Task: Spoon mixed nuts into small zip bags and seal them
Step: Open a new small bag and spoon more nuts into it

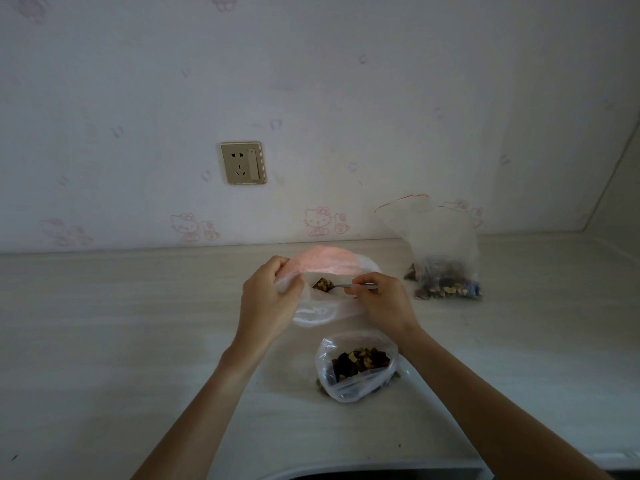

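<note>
A small zip bag (pixel 317 308) is being held open above the countertop (pixel 104 323) by the left hand (pixel 268 299), fingers curled round its rim. A spoon (pixel 341 286) loaded with mixed nuts (pixel 322 284) is being pinched by the right hand (pixel 382 301) at the bag's mouth. An open nut bag (pixel 353 368) is lying nearer; a larger bag (pixel 440 254) is standing right.

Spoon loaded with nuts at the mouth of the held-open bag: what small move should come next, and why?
Probably tip the spoon so the nuts drop in. The right hand pinches its handle, and the loaded bowl already sits inside the mouth of the small zip bag, which the left hand holds open. That bag looks nearly empty, and the open supply bag near the front edge holds more nuts.
</note>
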Motion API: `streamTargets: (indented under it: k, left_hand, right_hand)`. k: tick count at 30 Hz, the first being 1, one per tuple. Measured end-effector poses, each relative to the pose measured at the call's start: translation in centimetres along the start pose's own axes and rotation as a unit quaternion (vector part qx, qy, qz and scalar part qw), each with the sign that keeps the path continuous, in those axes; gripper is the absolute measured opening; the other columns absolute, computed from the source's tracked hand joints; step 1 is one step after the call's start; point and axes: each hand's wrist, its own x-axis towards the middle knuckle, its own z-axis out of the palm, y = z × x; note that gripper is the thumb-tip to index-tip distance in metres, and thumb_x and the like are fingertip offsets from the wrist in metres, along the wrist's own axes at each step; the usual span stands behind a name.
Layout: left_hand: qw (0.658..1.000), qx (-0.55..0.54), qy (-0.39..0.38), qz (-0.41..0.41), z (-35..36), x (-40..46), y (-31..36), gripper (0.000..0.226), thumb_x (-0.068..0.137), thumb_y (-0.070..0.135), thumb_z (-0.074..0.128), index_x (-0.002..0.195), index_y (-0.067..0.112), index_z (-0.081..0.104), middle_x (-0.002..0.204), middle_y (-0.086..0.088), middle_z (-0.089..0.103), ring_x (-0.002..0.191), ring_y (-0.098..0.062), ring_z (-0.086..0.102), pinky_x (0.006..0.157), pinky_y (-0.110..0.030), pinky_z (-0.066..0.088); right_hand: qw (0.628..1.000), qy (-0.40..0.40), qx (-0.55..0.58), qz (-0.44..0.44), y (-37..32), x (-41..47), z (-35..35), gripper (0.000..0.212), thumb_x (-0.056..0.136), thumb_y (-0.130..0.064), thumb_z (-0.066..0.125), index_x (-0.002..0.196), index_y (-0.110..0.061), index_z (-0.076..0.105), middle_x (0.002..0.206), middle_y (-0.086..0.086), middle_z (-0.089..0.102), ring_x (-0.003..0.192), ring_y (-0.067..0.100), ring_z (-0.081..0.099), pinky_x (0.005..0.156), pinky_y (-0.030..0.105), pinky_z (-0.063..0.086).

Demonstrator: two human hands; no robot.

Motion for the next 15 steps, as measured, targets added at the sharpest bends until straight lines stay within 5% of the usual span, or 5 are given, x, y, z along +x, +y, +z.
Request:
streamTargets:
  k: [7,15]
  left_hand:
    - [0.998,0.006,0.036,0.044,0.2,-0.3,-0.7,0.005,0.095,0.019,0.071,0.096,0.022,0.067,0.086,0.007,0.069,0.076,-0.008,0.063,0.065,-0.020,0.045]
    - [0.995,0.023,0.058,0.075,0.3,-0.3,-0.1,0.005,0.097,0.020,0.070,0.101,0.023,0.069,0.091,0.004,0.068,0.082,-0.011,0.064,0.071,-0.029,0.051]
  right_hand:
    - [0.998,0.013,0.052,0.030,0.0,0.1,0.3,0.010,0.096,-0.024,0.068,0.090,-0.030,0.072,0.085,-0.016,0.079,0.106,0.014,0.070,0.107,0.045,0.049]
    - [0.990,0.019,0.125,0.059,0.0,-0.4,-1.3,0.007,0.098,-0.017,0.068,0.098,-0.019,0.074,0.091,-0.008,0.080,0.092,0.017,0.073,0.086,0.029,0.057]
